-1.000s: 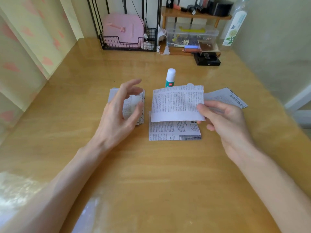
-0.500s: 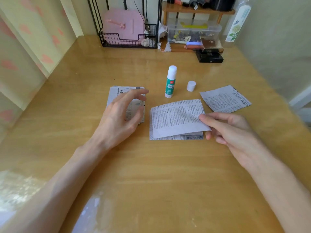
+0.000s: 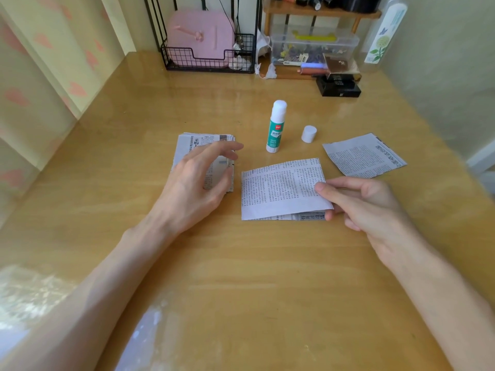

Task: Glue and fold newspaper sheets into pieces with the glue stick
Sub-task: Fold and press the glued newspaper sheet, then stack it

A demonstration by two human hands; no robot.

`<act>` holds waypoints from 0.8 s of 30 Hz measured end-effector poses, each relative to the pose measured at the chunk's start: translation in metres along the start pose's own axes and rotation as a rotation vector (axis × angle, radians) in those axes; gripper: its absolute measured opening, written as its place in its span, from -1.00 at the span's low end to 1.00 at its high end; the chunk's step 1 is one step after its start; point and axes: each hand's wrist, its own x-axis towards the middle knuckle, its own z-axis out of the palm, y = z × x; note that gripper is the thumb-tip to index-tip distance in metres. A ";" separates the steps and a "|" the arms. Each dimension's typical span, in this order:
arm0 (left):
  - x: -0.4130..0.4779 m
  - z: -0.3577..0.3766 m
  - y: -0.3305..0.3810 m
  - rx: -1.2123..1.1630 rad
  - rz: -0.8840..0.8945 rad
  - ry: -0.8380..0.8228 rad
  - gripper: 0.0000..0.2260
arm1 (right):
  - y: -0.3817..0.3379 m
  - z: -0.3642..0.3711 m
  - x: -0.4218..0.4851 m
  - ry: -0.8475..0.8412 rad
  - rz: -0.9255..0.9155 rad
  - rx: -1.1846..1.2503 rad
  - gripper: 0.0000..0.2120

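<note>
A folded newspaper sheet (image 3: 281, 191) lies at the table's middle, its top flap almost flat on the lower layer. My right hand (image 3: 367, 207) pinches the flap's right edge between thumb and fingers. My left hand (image 3: 198, 183) hovers with loosely curled fingers over a stack of folded newspaper pieces (image 3: 192, 145) on the left, holding nothing. The glue stick (image 3: 276, 127) stands upright and uncapped behind the sheet. Its white cap (image 3: 308, 133) stands to its right.
A single newspaper piece (image 3: 364, 155) lies at the right. At the table's back stand a black wire basket (image 3: 209, 58) with a pink case, a clear storage box (image 3: 313, 48), black boxes (image 3: 338, 87) and a bottle (image 3: 385, 33). Walls close both sides.
My right hand has brought the raised flap forward and down onto the lower half of the sheet, uncovering the glue stick and cap. My left hand has stayed over the stack.
</note>
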 end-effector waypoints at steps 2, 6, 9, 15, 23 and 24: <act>0.000 0.000 0.000 0.008 0.006 -0.004 -0.66 | 0.000 0.001 -0.001 0.006 -0.009 -0.011 -0.89; 0.000 0.000 0.000 0.013 0.013 0.000 -0.67 | 0.002 0.001 0.000 0.018 -0.028 -0.036 -0.86; 0.000 0.000 0.000 0.023 0.023 0.001 -0.68 | 0.004 -0.001 0.001 0.021 -0.039 -0.042 -0.83; 0.000 -0.001 0.000 0.025 0.008 -0.002 -0.67 | 0.004 -0.001 0.003 0.034 -0.019 0.017 -0.86; 0.001 -0.001 -0.001 0.031 0.014 0.004 -0.68 | 0.003 0.000 0.001 0.023 -0.034 0.007 -0.88; 0.001 -0.001 -0.001 0.034 0.018 0.004 -0.67 | 0.003 0.000 0.001 0.023 -0.035 0.008 -0.88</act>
